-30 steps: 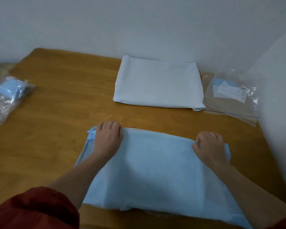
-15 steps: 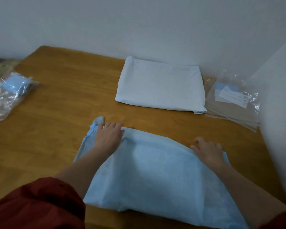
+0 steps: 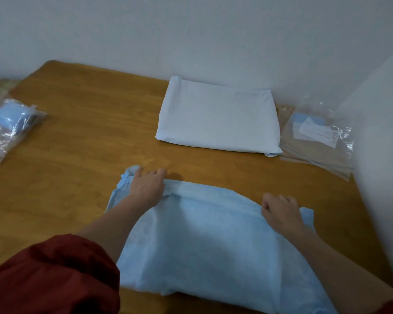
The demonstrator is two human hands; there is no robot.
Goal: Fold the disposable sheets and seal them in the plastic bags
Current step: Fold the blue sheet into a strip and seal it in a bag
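The blue sheet lies puffed on the near table, the left hand pressing flat on its far-left corner and the right hand pinching its far edge, so trapped air may skew the fold.

You face a wooden table: far edge against a plain white back wall, right edge against a side wall.
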